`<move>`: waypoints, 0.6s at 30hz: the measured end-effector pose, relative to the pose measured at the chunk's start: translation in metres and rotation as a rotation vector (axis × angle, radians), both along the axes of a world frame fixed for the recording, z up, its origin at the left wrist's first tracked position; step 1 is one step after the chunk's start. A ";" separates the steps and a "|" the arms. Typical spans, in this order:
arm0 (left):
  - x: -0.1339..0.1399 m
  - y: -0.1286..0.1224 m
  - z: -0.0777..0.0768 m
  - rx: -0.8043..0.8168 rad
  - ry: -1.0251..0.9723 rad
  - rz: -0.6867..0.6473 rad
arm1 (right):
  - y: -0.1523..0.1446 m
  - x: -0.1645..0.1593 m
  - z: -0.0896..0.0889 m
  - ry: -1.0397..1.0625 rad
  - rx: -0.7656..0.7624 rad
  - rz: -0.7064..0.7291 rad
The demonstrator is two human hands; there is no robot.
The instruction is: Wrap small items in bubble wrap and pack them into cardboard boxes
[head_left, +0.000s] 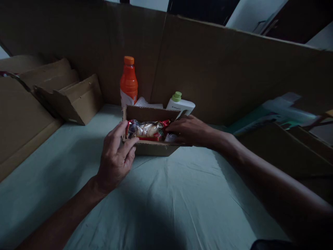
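Observation:
A small open cardboard box [156, 149] stands on the pale green cloth. Inside it lies a clear and red plastic food packet [148, 129], with pale rounded pieces showing through the film. My left hand [117, 152] grips the box's left end, its fingers bent over the rim at the near corner. At the right end, my right hand [186, 129] reaches over the rim, fingers closed at the packet's red edge; their tips are partly hidden. Some crumpled clear plastic [171, 138] shows below those fingers.
Behind the box stand an orange bottle [129, 81], a white bottle with a green cap [180, 104] and some bubble wrap [143, 102]. Cardboard boxes [85, 99] sit at left. A blurred teal-and-clear container [270, 113] lies at right. A tall cardboard wall [208, 69] closes the back.

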State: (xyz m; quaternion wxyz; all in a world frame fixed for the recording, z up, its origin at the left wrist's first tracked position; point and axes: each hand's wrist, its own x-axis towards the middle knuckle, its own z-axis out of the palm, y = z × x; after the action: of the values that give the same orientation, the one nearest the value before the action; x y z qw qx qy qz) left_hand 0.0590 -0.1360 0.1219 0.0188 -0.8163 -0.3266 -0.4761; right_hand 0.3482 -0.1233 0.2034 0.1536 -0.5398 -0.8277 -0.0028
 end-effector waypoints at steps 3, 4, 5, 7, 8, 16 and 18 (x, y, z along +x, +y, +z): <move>-0.008 -0.006 -0.009 -0.083 -0.127 0.043 | -0.050 0.028 0.011 0.052 0.141 -0.097; -0.011 -0.007 -0.015 -0.161 -0.162 0.041 | -0.067 0.037 0.006 0.119 0.187 -0.199; -0.012 -0.006 -0.022 -0.265 -0.194 0.032 | -0.081 0.044 -0.003 0.204 0.203 -0.301; -0.012 -0.001 -0.039 -0.509 -0.261 -0.008 | -0.096 0.050 -0.033 0.373 0.122 -0.430; -0.010 0.003 -0.047 -0.619 -0.304 -0.037 | -0.096 0.047 -0.051 0.449 0.055 -0.448; 0.032 0.011 -0.058 -0.882 -0.515 -0.138 | -0.065 0.011 -0.112 0.785 -0.174 -0.299; 0.044 -0.008 -0.053 -0.888 -0.519 -0.221 | -0.096 0.021 -0.108 0.768 -0.125 -0.366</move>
State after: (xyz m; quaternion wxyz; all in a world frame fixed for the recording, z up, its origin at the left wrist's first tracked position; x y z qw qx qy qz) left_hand 0.1032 -0.1441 0.0693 -0.4606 -0.6306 -0.4029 -0.4774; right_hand 0.3691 -0.2192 0.0955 0.4143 -0.6480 -0.5996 0.2213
